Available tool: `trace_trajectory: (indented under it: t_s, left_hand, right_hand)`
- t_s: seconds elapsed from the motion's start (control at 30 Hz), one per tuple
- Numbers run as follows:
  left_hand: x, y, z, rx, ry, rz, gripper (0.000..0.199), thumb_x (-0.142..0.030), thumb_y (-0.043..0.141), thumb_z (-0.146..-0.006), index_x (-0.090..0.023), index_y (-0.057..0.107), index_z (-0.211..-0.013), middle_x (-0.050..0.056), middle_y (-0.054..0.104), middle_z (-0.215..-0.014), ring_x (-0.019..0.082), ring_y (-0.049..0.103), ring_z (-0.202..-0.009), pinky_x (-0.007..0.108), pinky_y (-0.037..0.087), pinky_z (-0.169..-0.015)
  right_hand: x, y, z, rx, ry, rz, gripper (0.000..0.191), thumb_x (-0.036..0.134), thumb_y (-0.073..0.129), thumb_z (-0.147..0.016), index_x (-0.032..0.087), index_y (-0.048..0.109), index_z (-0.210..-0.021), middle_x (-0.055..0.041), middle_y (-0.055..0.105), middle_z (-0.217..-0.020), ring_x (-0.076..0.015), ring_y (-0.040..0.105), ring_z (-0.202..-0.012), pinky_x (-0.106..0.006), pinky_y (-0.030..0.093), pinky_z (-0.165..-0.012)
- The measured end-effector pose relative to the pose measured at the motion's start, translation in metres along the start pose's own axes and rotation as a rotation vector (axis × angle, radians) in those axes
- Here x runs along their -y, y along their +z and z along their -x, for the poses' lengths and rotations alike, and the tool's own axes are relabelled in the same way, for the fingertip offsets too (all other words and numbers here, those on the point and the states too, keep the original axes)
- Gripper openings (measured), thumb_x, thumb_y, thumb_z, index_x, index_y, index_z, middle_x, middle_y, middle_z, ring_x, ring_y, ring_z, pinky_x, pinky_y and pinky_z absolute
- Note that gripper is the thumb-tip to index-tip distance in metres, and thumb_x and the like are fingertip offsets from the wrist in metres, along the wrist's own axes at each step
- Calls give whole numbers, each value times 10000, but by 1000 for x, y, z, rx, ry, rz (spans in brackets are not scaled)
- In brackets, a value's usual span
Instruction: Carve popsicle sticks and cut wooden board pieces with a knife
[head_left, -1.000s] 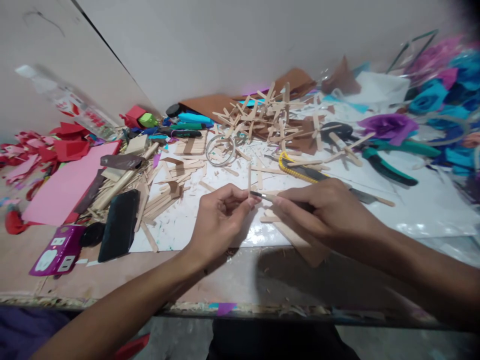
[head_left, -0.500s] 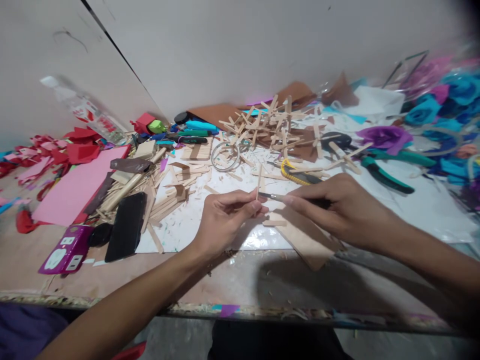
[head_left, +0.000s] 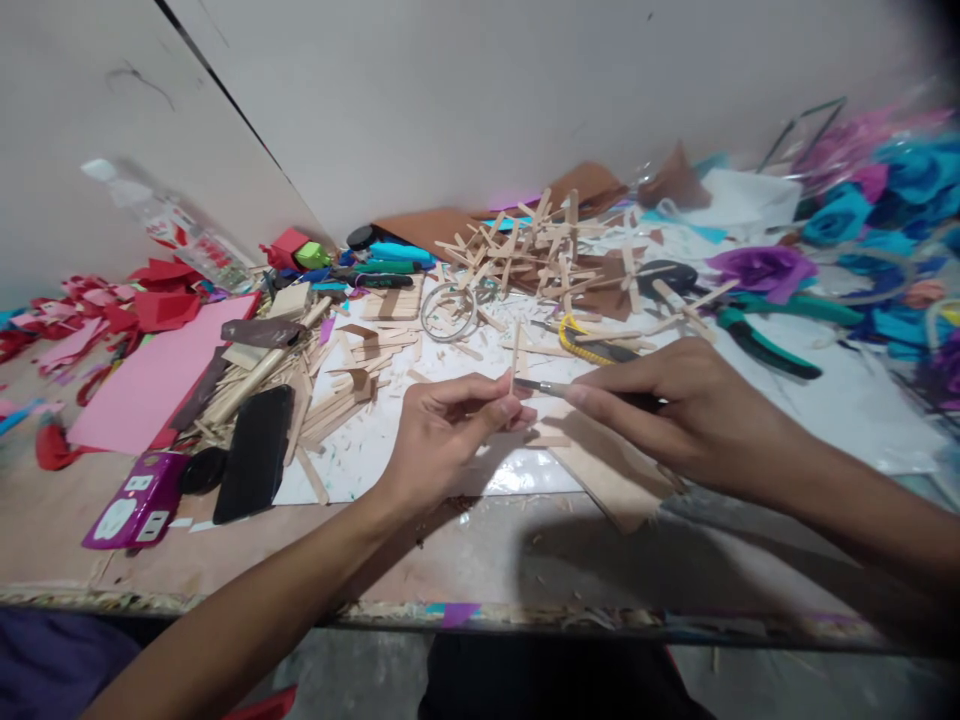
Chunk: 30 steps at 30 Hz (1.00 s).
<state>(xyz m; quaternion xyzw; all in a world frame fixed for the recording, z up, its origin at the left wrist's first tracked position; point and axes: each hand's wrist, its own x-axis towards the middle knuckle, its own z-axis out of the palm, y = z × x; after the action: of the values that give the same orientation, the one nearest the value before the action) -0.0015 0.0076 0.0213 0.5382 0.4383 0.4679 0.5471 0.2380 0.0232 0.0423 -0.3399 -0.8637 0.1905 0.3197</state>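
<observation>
Pinched upright in the fingers of my left hand (head_left: pixel 457 425) is a thin wooden stick (head_left: pixel 514 358). My right hand (head_left: pixel 667 405) is closed around a craft knife (head_left: pixel 551 388), whose metal tip points left and meets or nearly meets the stick. Part of the knife's handle is hidden by my right fingers. Below the hands lie a white sheet (head_left: pixel 352 470) with wood shavings and a flat wooden board (head_left: pixel 615 475). Crossed wooden sticks (head_left: pixel 525 250) are heaped behind them.
A black phone (head_left: pixel 253 455) and a purple case (head_left: pixel 139 500) lie at left, near pink paper (head_left: pixel 150 390) and a bottle (head_left: pixel 176 225). Green-handled pliers (head_left: pixel 769 345), a yellow-and-black cutter (head_left: pixel 592 345) and a clear tape ring (head_left: pixel 448 310) lie behind the hands.
The stick and knife tip have shifted slightly left in view, with both hands keeping their holds. The knife is still against or close to the stick.
</observation>
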Motion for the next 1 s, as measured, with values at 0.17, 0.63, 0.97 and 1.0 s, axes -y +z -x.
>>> trace_trajectory:
  t_s: [0.17,0.63,0.97,1.0]
  left_hand:
    - [1,-2,1,-30,-2,-25,117,-312,868,-884,-206,856,-931,33,829,-858,137,794,-817,232,652,-831]
    - [-7,-2,6,-26,77,-51,44,-265,864,-886,-234,865,-918,24,829,-879,131,788,-791,224,656,-801]
    - [-14,8,22,-71,293,-76,147,-202,920,-793,-228,882,-933,52,810,-813,154,750,-696,239,627,-612]
    - [-13,8,22,-62,286,-61,125,-201,911,-805,-222,881,-924,50,801,-795,149,745,-680,233,621,-603]
  right_hand:
    - [1,3,1,-17,90,-37,473,320,525,-1082,150,703,-678,24,443,-537,-92,349,-492,-293,296,-524]
    - [-3,3,-2,-33,23,-92,413,338,546,-1086,167,769,-784,38,495,-548,-80,379,-488,-233,298,-502]
    - [-21,19,-3,89,-104,-169,264,279,449,-1130,189,689,-1192,-73,753,-1027,-156,669,-860,-279,495,-766]
    - [-21,23,-2,105,-78,-190,267,292,442,-1133,192,679,-1206,-76,740,-1035,-167,665,-891,-293,500,-790]
